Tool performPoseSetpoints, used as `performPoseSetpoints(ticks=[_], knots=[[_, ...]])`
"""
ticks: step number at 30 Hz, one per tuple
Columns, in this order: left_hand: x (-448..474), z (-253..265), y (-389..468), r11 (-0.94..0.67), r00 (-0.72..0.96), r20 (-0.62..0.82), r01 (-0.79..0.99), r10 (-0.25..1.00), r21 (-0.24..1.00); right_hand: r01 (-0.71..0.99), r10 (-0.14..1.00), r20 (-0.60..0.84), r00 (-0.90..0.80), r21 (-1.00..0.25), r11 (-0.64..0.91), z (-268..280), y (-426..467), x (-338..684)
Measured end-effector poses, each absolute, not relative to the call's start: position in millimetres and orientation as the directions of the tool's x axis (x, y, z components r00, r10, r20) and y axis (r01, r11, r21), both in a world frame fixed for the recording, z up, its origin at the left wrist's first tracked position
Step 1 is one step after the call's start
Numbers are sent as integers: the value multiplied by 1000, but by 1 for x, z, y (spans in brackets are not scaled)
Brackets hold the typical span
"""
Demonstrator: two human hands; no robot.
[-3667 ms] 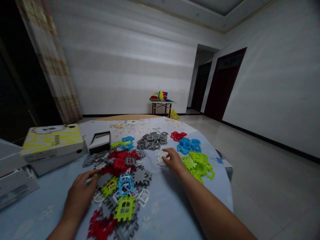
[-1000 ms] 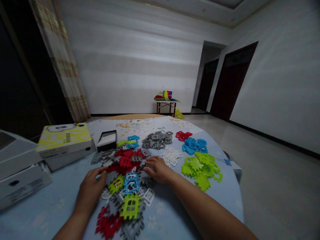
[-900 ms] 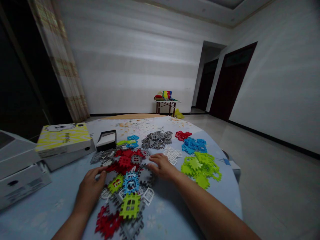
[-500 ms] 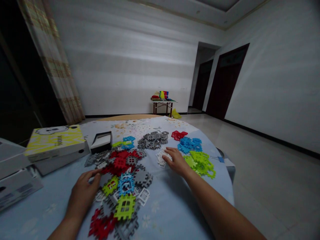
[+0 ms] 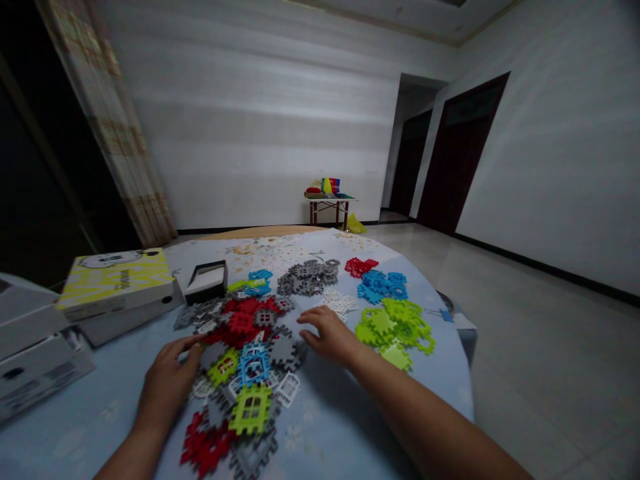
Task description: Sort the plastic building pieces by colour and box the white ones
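Note:
My left hand (image 5: pixel 167 380) rests at the left edge of a mixed heap of building pieces, its thumb and index finger apart, the fingertips against the dark and red pieces. That heap holds red pieces (image 5: pixel 243 321), grey pieces (image 5: pixel 284 352), a blue window frame (image 5: pixel 253 364) and a lime-green window piece (image 5: pixel 251 409). Over the tablecloth just right of the heap hovers my right hand (image 5: pixel 330 335), fingers apart and holding nothing. Behind it lie small white window pieces (image 5: pixel 340 303), partly covered by the hand.
Sorted by colour, grey (image 5: pixel 307 277), red (image 5: pixel 360 267), blue (image 5: pixel 383 287) and lime-green pieces (image 5: pixel 395 327) lie toward the back and right. A small black box (image 5: pixel 206 293), a yellow-and-white box (image 5: pixel 120 283) and a white carton (image 5: pixel 40 373) stand at left. The round table's edge curves on the right.
My right hand has moved left from the white pieces toward the mixed heap, uncovering more of them. My left hand stays by the heap. The view has shifted slightly.

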State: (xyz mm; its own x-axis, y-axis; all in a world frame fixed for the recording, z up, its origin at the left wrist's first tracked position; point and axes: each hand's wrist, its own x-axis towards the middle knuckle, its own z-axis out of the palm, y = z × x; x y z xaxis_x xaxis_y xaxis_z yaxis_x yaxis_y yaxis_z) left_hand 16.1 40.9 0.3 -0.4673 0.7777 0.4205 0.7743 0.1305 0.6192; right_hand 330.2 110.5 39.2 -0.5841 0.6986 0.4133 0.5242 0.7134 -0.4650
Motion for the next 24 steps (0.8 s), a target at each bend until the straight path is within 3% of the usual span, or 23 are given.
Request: performPoseSetpoints(ticks=[7, 16, 19, 24], knots=[[12, -4, 42, 133, -470, 427, 778, 773, 614, 635, 709, 299, -638, -316, 705, 54, 122, 281], [17, 0, 39, 115, -479, 438, 763, 761, 636, 676, 695, 282, -661, -178, 715, 45, 136, 248], [19, 2, 39, 112, -493, 427, 743, 758, 659, 655, 712, 315, -628, -281, 702, 50, 143, 256], [21, 1, 41, 118, -507, 407, 723, 760, 681, 581, 843, 247, -478, -631, 514, 59, 170, 274]])
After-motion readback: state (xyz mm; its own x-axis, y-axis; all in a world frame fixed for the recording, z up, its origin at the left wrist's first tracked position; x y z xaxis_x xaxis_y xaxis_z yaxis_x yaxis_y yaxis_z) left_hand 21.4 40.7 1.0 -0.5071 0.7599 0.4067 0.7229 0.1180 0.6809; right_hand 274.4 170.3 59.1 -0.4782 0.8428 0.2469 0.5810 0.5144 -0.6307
